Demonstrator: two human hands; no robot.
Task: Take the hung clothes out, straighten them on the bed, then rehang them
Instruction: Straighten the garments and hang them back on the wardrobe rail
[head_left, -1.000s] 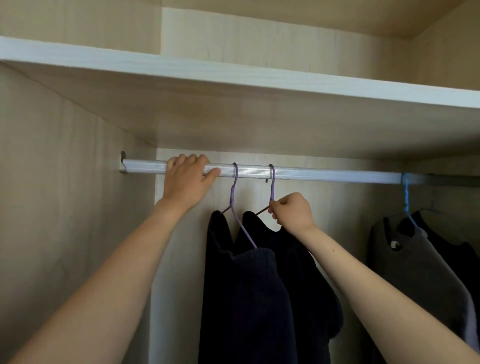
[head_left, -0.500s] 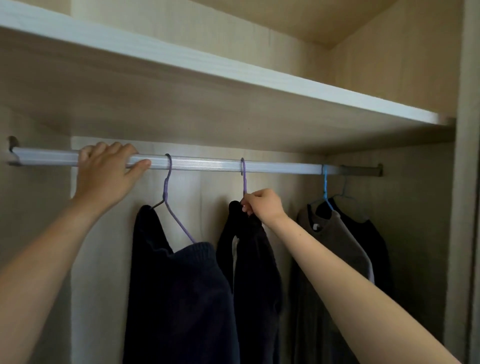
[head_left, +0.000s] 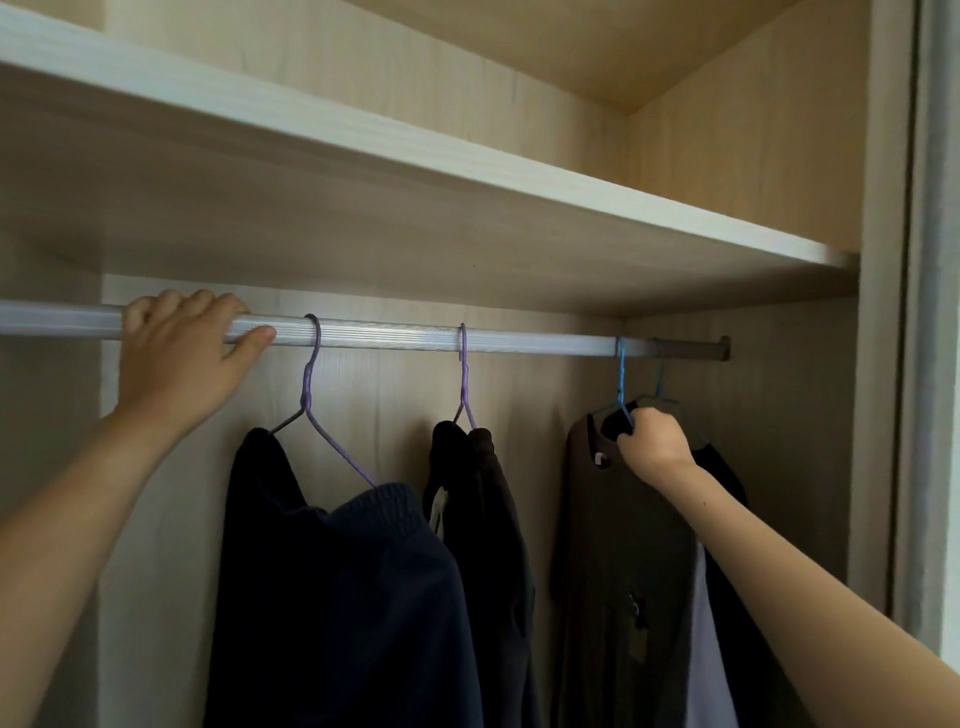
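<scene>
Four garments (head_left: 337, 597) hanging on rail (head_left: 519, 340), mid frame. Left hand (head_left: 182, 358) wrapped over rail, upper left. Right hand (head_left: 654, 447) clenched round blue hanger (head_left: 621, 384) neck, right of frame, grey top (head_left: 613, 545) on it. Risk on lift-off: tilting and dumping top, or hooking neighbouring hanger (head_left: 658, 382) behind.

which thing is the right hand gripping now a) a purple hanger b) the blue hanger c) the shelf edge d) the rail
b: the right hand is curled round the blue hanger at the neck of the brown top; the left hand holds the rail.
</scene>
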